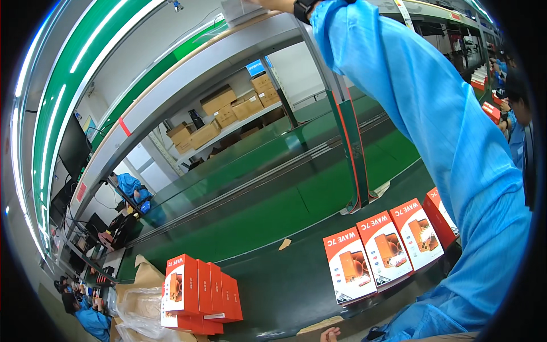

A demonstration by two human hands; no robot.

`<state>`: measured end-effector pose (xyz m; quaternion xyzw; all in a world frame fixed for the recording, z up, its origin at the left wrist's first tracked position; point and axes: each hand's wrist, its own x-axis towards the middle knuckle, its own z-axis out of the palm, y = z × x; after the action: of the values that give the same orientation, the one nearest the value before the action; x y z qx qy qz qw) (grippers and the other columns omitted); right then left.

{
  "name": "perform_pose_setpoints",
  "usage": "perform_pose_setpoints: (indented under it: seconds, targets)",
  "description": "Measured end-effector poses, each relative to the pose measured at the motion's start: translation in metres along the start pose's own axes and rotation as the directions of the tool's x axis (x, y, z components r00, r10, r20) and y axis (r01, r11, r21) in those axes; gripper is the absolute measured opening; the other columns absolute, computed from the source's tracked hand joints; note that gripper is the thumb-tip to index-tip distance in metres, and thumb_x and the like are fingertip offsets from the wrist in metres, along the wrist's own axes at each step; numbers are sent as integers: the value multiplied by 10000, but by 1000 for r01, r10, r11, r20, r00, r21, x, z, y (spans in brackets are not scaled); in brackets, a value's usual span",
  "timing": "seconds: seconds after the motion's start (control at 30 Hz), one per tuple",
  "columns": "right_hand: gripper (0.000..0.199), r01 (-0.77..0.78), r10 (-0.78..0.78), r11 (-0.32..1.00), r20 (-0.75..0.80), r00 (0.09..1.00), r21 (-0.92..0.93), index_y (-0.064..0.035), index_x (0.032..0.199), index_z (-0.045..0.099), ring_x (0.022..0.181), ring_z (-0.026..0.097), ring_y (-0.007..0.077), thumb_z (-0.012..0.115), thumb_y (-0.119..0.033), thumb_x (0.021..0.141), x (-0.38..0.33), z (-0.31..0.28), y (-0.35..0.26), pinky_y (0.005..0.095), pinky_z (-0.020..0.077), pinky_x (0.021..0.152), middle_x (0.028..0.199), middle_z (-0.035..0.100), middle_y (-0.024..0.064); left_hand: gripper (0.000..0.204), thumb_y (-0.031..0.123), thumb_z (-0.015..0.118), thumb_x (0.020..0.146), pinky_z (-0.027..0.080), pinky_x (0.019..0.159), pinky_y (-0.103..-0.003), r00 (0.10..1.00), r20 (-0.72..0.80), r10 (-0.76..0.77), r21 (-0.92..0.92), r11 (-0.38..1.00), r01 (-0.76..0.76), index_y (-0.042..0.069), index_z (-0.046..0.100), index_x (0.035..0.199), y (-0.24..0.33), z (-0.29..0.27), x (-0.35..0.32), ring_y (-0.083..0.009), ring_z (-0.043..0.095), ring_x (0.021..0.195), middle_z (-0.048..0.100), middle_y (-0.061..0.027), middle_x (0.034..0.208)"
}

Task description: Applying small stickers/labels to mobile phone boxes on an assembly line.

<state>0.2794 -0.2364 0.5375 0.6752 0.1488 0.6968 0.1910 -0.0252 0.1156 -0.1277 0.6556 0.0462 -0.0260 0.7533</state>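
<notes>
My right arm, in a blue sleeve with a black watch at the wrist, stretches up across the view. At the upper edge my right hand (pixel 276 4) reaches to a pale grey container (pixel 240 11) on the overhead shelf; its fingers are mostly cut off. Low in the view, only the loosely curled fingers of my left hand (pixel 330 334) show, with nothing visible in them, by the bench edge. Red and white phone boxes (pixel 386 249) lie in a row on the right, the last partly behind my sleeve. A stack of the same boxes (pixel 183 288) stands left.
An opened carton with clear plastic (pixel 138 308) sits beside the stack. Beyond the dark bench runs a green conveyor (pixel 273 219), with a shelf post (pixel 354 154) between. Brown cartons (pixel 219 108) fill a rack behind. Other people (pixel 91 319) in blue work at the far left and right.
</notes>
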Motion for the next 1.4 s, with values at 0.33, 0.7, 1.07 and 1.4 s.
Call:
perform_pose_setpoints:
  seconds: [0.33,0.7,1.07,1.4]
  targets:
    - [190,44,-148,367,12,989,929,-92,902,533,852,482,215,538,-129,715,-82,-111,-166,324,381,712,910,514,82,175,131,421,868,400,759,-274,923,-188,336,266,922,-281,-4,511,933,159,17,-39,-159,512,808,547,-82,877]
    - [88,94,-586,-314,-271,764,945,-84,708,474,826,460,200,527,-151,683,-265,-280,-280,371,376,745,807,442,59,579,240,646,691,183,952,-455,841,420,340,491,695,-526,45,385,1169,222,65,-49,-305,411,1059,436,-136,1143]
    - [218,-586,-196,-3,574,795,810,-36,829,539,728,476,221,603,-29,621,-315,-318,-273,313,411,592,811,475,72,236,83,436,850,388,735,-243,982,-108,157,279,952,-122,-50,443,1045,188,96,-45,-115,487,815,531,-80,920]
    - [317,-734,-52,142,746,664,664,-46,928,546,770,457,221,645,-181,659,-326,-337,-277,322,363,661,840,473,70,234,98,442,834,379,747,-267,967,70,247,86,964,-252,-45,459,1019,187,131,-64,-146,480,821,514,-93,915]
